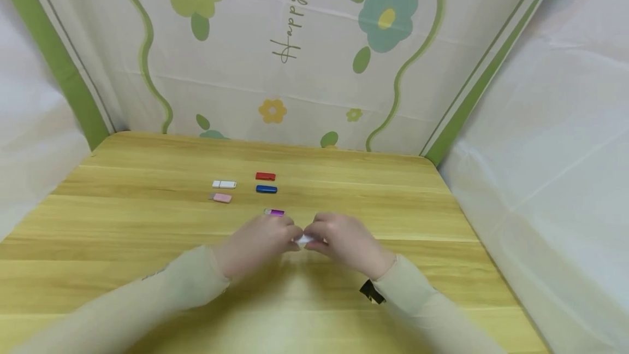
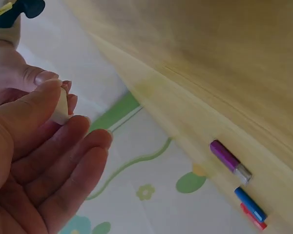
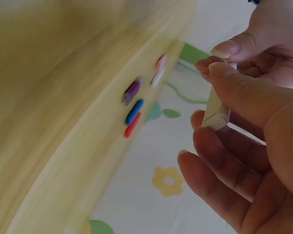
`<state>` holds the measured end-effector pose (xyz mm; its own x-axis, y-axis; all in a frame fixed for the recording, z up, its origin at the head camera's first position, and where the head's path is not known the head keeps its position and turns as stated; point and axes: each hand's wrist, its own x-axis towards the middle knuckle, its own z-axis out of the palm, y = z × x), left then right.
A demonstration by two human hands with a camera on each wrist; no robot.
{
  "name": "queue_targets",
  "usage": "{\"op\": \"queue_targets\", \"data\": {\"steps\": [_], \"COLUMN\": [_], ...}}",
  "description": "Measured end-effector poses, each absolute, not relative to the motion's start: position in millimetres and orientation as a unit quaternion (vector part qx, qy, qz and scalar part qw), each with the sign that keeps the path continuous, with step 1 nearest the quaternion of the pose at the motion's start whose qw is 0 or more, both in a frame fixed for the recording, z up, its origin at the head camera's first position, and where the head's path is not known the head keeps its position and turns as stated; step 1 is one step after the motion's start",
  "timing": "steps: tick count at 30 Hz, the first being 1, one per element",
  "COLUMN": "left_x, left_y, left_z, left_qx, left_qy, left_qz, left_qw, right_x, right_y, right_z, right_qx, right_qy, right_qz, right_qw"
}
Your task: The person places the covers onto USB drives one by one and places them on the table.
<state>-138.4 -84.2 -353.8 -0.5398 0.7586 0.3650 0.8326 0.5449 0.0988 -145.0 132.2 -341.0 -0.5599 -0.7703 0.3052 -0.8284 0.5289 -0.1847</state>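
Observation:
A small white USB stick [image 3: 217,109] is held between both hands, above the near middle of the wooden table. My left hand [image 1: 260,245] pinches one end between thumb and fingers. The other end is in the pinch of my right hand [image 1: 349,243], whose lower fingers curve loosely below it in the right wrist view. Fingertips hide much of the stick, and the two hands nearly meet. Just beyond the left hand lies a purple USB stick [image 1: 275,212] with a metal end.
Farther back on the table [image 1: 373,190] lie a blue USB stick [image 1: 266,189] and a red one [image 1: 265,176]. To their left are a white USB stick [image 1: 225,184] and a pink one [image 1: 222,198]. A flowered curtain [image 1: 324,86] hangs behind the table's back edge.

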Motion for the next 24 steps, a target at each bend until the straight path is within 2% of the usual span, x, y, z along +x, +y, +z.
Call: {"op": "queue_targets", "data": {"steps": [6, 11, 15, 24], "left_x": [-182, -221, -248, -291], "left_y": [-66, -52, -45, -40], "left_z": [-353, -360, -365, -375], "left_qx": [-0.38, -0.33, -0.307, -0.288], "left_qy": [-0.901, -0.919, -0.927, -0.938], "left_qz": [-0.208, -0.199, -0.19, -0.163], "left_qw": [-0.007, -0.079, -0.105, -0.103], "right_x": [-176, -205, -228, -274], "right_y": [139, 142, 142, 134], "right_z": [-353, -363, -368, -375], "right_qx": [0.417, 0.378, 0.359, 0.316], "right_qy": [-0.894, -0.912, -0.916, -0.931], "right_qz": [0.151, 0.154, 0.176, 0.173], "right_qw": [0.065, 0.037, 0.009, -0.066]}}
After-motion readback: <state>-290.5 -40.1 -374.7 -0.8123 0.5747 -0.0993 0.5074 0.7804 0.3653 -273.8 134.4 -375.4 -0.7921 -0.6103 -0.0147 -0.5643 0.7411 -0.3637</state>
